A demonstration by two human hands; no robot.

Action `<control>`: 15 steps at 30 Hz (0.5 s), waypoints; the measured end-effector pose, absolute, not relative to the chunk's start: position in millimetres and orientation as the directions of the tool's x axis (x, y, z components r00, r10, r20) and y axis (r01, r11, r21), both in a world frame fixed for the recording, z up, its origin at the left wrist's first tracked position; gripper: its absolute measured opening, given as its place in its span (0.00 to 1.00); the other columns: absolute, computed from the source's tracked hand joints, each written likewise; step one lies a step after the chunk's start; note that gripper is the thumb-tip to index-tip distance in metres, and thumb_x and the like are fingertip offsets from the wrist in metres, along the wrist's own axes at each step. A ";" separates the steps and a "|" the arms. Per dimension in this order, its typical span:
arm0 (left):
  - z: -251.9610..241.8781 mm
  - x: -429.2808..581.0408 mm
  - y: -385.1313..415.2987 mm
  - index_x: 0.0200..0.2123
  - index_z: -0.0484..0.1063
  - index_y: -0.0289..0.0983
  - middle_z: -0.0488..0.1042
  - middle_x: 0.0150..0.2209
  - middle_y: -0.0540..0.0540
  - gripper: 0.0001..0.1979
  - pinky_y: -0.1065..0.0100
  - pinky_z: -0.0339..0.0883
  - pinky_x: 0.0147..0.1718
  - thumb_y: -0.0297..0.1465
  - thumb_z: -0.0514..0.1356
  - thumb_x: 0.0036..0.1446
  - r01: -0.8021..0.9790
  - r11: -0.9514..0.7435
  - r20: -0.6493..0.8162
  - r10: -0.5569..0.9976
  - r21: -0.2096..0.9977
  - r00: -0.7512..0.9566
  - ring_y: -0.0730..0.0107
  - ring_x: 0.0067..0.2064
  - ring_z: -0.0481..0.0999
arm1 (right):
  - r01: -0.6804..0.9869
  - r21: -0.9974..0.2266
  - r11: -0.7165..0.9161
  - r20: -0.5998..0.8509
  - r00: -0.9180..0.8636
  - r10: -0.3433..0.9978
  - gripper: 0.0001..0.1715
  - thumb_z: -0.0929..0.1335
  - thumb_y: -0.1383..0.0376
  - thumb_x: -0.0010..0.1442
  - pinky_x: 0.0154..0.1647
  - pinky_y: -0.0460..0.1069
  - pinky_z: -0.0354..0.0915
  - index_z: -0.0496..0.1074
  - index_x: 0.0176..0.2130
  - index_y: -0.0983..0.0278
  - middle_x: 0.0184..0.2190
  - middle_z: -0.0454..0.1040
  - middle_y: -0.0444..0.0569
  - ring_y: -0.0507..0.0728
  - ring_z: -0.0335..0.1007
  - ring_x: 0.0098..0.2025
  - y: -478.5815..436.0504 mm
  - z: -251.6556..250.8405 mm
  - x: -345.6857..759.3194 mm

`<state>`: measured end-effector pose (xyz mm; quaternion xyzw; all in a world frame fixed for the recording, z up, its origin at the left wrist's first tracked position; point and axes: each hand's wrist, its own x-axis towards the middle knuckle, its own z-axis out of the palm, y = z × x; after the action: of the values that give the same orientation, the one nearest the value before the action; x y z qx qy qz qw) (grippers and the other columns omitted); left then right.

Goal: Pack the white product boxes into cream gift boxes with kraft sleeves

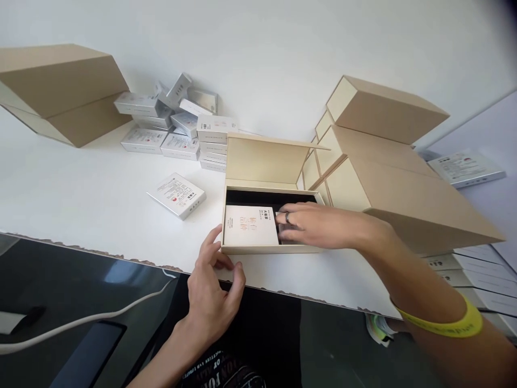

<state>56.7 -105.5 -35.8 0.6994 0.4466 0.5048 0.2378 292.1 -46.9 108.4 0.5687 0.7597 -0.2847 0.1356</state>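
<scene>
A beige gift box (266,249) stands at the table's front edge with its lid (264,159) raised toward the back. In its left half lies a white printed carton (248,229); black lining shows behind it. My right hand (311,223), a dark ring on one finger, reaches into the right half. Its fingers bend down over something there that I cannot make out. My left hand (216,280) rests by the box's front left corner, fingers apart and curved, index fingertip near the side wall. Left of the box, a single white carton (177,195) lies on the table.
Several small white cartons (177,121) are piled behind on the left. Closed beige boxes are stacked at the right (388,161), and another beige box (64,91) stands far left. A carton (466,167) lies far right. The table edge (161,268) is chipped; a white cable (100,315) hangs below.
</scene>
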 end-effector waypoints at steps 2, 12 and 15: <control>-36.3 56.6 -105.7 0.58 0.56 0.39 0.64 0.64 0.32 0.25 0.65 0.72 0.32 0.21 0.58 0.60 0.391 -0.485 0.492 0.866 0.782 0.090 0.80 0.29 0.72 | 0.945 -0.300 0.130 -0.562 -0.285 0.776 0.27 0.57 0.48 0.68 0.50 0.55 0.66 0.78 0.44 0.57 0.54 0.75 0.50 0.63 0.72 0.52 -47.1 112.1 291.0; -40.3 60.3 -105.5 0.59 0.55 0.39 0.68 0.61 0.32 0.26 0.64 0.73 0.34 0.21 0.57 0.59 0.419 -0.499 0.523 0.850 0.758 0.066 0.77 0.30 0.74 | 0.910 -0.153 0.386 -0.139 -0.407 0.903 0.25 0.56 0.51 0.71 0.40 0.54 0.64 0.74 0.40 0.61 0.39 0.79 0.51 0.60 0.75 0.40 -15.6 135.2 203.2; -42.1 62.1 -104.6 0.61 0.54 0.38 0.73 0.55 0.36 0.29 0.64 0.73 0.34 0.23 0.58 0.58 0.459 -0.503 0.544 0.837 0.732 0.049 0.76 0.29 0.72 | 0.845 -0.179 0.503 -0.130 -0.527 0.840 0.31 0.62 0.48 0.67 0.47 0.57 0.66 0.66 0.59 0.66 0.49 0.77 0.59 0.67 0.72 0.52 20.8 118.3 152.5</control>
<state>62.1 -104.6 -42.1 0.7003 0.4628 0.5110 0.1851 152.5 20.8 118.3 0.4860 0.8668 -0.1105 0.0129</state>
